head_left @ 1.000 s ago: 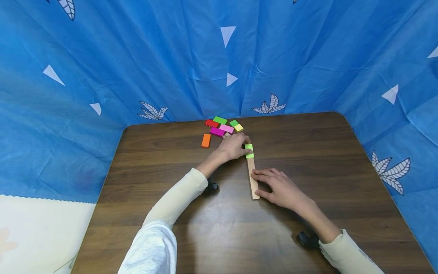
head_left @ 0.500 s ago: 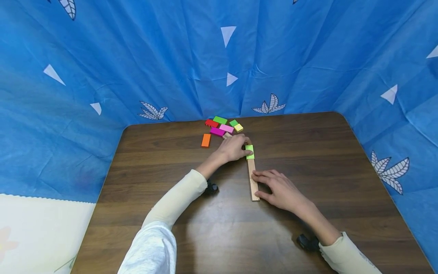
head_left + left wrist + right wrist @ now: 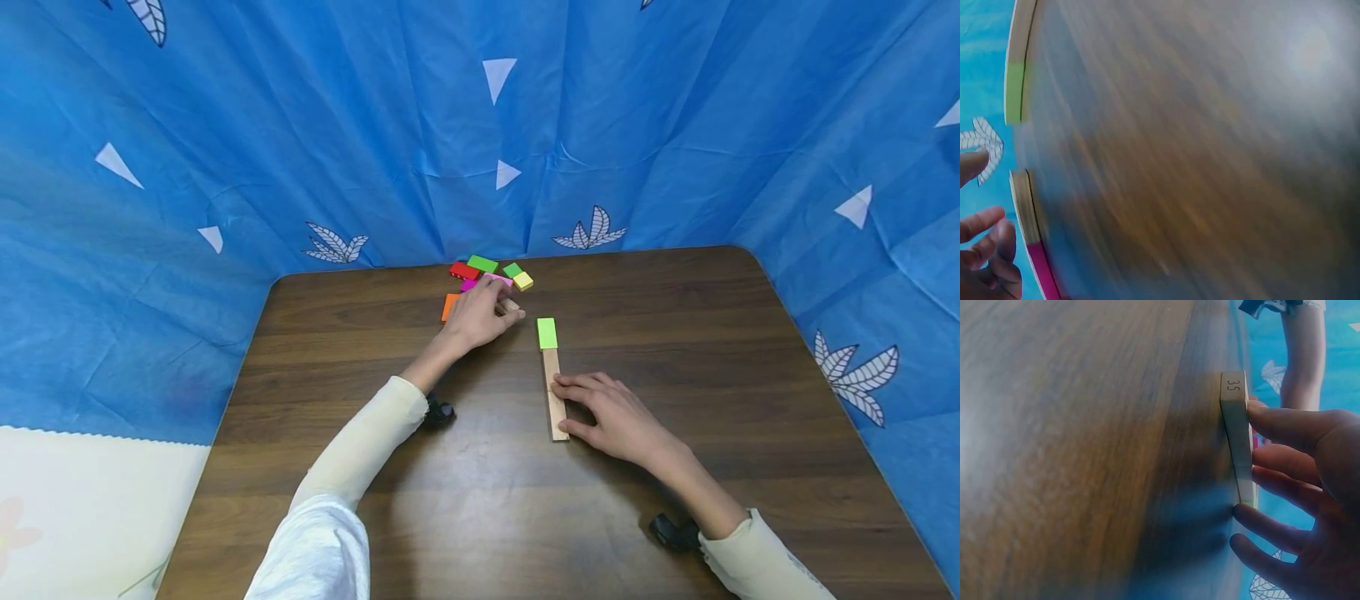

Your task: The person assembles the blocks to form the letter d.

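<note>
A row of plain wooden blocks (image 3: 552,371) runs up the middle of the table, with a lime green block (image 3: 547,333) at its far end. My right hand (image 3: 618,417) rests its thumb and fingertips along the right side and top of the wooden part. In the right wrist view the near block's end face (image 3: 1233,385) reads "35". My left hand (image 3: 474,315) hovers over the loose blocks, fingers spread around a wooden block (image 3: 508,306); the left wrist view shows the fingers (image 3: 985,222) apart from that wooden block (image 3: 1025,206).
Behind the left hand lie loose blocks: red (image 3: 464,271), green (image 3: 482,263), pink (image 3: 498,279), small green (image 3: 512,269) and yellow (image 3: 523,281). An orange block (image 3: 448,307) is partly covered by the hand. A blue curtain (image 3: 420,125) borders the brown table (image 3: 337,350).
My left hand has let go of the lime green block and moved left to the loose blocks. The lime green block stays at the row's far end. My right hand has hardly moved.
</note>
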The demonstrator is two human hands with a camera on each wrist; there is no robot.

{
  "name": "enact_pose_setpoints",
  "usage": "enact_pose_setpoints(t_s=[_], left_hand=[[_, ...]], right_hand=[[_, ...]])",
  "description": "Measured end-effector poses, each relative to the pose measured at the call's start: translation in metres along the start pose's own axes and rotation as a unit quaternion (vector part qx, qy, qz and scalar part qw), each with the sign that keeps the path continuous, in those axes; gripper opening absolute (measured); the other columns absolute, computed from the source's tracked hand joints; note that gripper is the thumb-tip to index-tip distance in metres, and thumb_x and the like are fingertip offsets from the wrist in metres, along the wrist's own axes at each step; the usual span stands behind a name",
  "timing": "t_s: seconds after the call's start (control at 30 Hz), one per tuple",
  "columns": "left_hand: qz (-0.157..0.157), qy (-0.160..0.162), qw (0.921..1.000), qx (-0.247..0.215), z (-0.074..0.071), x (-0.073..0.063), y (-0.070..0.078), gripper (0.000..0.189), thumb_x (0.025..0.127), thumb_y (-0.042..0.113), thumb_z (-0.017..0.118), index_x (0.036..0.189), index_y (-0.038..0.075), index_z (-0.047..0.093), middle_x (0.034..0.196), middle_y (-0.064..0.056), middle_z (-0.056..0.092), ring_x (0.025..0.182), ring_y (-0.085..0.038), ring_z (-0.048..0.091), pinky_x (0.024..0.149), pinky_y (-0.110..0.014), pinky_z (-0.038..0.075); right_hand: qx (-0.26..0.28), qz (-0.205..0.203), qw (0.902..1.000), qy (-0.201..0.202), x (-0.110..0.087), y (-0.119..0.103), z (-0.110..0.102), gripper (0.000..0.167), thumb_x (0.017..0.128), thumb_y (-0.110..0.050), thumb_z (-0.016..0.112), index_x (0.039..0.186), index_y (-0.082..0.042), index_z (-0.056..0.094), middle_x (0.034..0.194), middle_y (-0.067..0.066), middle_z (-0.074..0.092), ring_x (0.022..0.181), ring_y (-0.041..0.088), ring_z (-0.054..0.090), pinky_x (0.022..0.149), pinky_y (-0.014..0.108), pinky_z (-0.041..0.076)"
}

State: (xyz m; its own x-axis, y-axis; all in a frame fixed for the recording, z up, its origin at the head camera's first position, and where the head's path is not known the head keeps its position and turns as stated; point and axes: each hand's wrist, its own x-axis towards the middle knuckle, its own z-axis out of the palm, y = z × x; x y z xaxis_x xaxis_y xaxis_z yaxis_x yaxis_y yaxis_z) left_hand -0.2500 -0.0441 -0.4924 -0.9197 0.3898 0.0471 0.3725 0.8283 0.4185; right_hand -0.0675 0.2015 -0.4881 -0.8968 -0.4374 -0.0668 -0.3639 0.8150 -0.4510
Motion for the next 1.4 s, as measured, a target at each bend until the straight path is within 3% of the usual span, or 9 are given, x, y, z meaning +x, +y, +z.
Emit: enact_pose_setpoints(t_s=[0.17, 0.3, 0.4, 0.73, 0.9, 1.07, 1.23, 1.4], left_hand=[[-0.023, 0.013, 0.9975, 0.065, -0.001, -0.001, -0.008, 0.058, 0.094, 0.062, 0.076, 0.126, 0.014, 0.066, 0.116, -0.005, 0.060, 0.093, -0.024, 0.066, 0.082, -0.047, 0.059], [0.002, 0.017, 0.9891, 0.146, 0.001, 0.001, -0.005, 0.058, 0.093, 0.062, 0.076, 0.119, 0.011, 0.070, 0.116, -0.009, 0.062, 0.092, -0.026, 0.069, 0.078, -0.048, 0.062], [0.013, 0.018, 0.9851, 0.171, 0.001, 0.004, -0.001, 0.054, 0.092, 0.060, 0.079, 0.113, 0.010, 0.070, 0.116, -0.011, 0.064, 0.091, -0.028, 0.071, 0.077, -0.048, 0.063], [0.019, -0.073, 0.9940, 0.080, -0.007, 0.015, 0.002, 0.055, 0.088, 0.044, 0.086, 0.132, 0.017, 0.067, 0.131, -0.007, 0.064, 0.105, -0.027, 0.067, 0.090, -0.048, 0.061], [0.026, -0.078, 0.9943, 0.067, -0.009, 0.022, 0.006, 0.059, 0.089, 0.046, 0.084, 0.138, 0.018, 0.067, 0.132, -0.004, 0.067, 0.111, -0.024, 0.066, 0.093, -0.045, 0.059], [0.052, -0.081, 0.9946, 0.038, -0.010, 0.035, 0.017, 0.063, 0.093, 0.041, 0.082, 0.147, 0.014, 0.063, 0.135, -0.005, 0.067, 0.118, -0.022, 0.066, 0.100, -0.043, 0.057], [0.075, -0.092, 0.9924, 0.030, -0.001, 0.049, 0.027, 0.063, 0.095, 0.040, 0.081, 0.150, 0.014, 0.063, 0.144, -0.005, 0.066, 0.131, -0.025, 0.063, 0.111, -0.043, 0.053], [0.089, -0.093, 0.9908, 0.039, 0.008, 0.060, 0.028, 0.061, 0.096, 0.040, 0.081, 0.148, 0.014, 0.065, 0.144, -0.005, 0.067, 0.131, -0.026, 0.063, 0.114, -0.041, 0.051]], right_hand=[[0.002, 0.002, 1.0000, 0.000, -0.001, 0.001, -0.001, 0.065, 0.096, -0.038, 0.082, 0.153, -0.015, 0.062, 0.162, 0.005, 0.058, 0.142, 0.035, 0.057, 0.114, 0.066, 0.046], [0.004, 0.004, 1.0000, 0.000, -0.002, 0.001, -0.001, 0.065, 0.096, -0.038, 0.082, 0.153, -0.015, 0.062, 0.162, 0.004, 0.058, 0.142, 0.035, 0.057, 0.114, 0.066, 0.046], [0.004, 0.004, 1.0000, 0.002, -0.002, 0.001, -0.001, 0.064, 0.096, -0.038, 0.082, 0.153, -0.016, 0.062, 0.161, 0.004, 0.059, 0.141, 0.035, 0.057, 0.113, 0.066, 0.047], [0.003, 0.005, 1.0000, 0.001, -0.004, 0.003, -0.001, 0.063, 0.096, -0.038, 0.082, 0.153, -0.015, 0.062, 0.161, 0.004, 0.059, 0.140, 0.034, 0.058, 0.112, 0.066, 0.048], [0.003, 0.006, 1.0000, -0.001, -0.004, 0.004, -0.001, 0.064, 0.096, -0.039, 0.081, 0.153, -0.016, 0.062, 0.161, 0.003, 0.059, 0.140, 0.034, 0.058, 0.112, 0.065, 0.048], [0.004, 0.008, 1.0000, 0.000, -0.003, 0.004, 0.000, 0.064, 0.096, -0.039, 0.082, 0.152, -0.017, 0.063, 0.162, 0.002, 0.058, 0.141, 0.033, 0.058, 0.113, 0.065, 0.048], [0.009, 0.003, 0.9999, -0.002, -0.003, 0.004, 0.001, 0.064, 0.096, -0.039, 0.082, 0.152, -0.016, 0.063, 0.162, 0.002, 0.058, 0.142, 0.034, 0.057, 0.114, 0.065, 0.047], [0.008, 0.003, 1.0000, -0.004, 0.000, 0.003, 0.001, 0.064, 0.097, -0.039, 0.081, 0.153, -0.017, 0.062, 0.163, 0.001, 0.057, 0.142, 0.034, 0.057, 0.114, 0.065, 0.046]])
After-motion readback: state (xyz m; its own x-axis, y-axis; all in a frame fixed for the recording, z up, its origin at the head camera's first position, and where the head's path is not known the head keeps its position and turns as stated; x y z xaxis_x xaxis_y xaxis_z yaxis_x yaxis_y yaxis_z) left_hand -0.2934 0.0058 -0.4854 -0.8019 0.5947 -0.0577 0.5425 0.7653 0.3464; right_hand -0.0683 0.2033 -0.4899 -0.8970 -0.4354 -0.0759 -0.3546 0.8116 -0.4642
